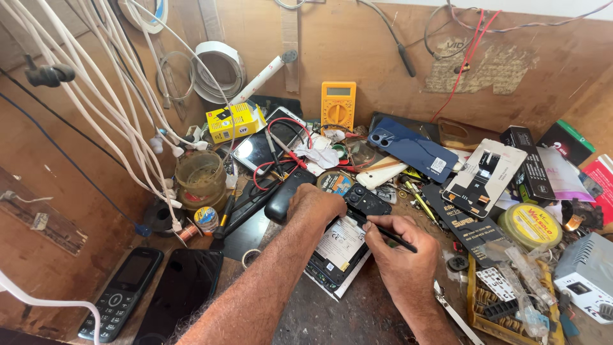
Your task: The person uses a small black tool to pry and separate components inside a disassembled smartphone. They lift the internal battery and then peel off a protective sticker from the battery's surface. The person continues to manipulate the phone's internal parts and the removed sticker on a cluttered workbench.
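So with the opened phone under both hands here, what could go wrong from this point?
1. The right hand drives a thin black tool into the opened phone; a slip might scratch the exposed parts.
2. The left hand only presses the phone's top, so it may shift on the worktop.
3. The clutter is close: the yellow solder reel and the loose phone back covers could get knocked.

Both forearms are bare and angle up from the bottom edge, converging near the middle. Left hand [315, 203] is curled palm-down, knuckles up, pressing flat. Right hand [397, 246] sits just beside it, fingers pinched together in a pen-style grip.
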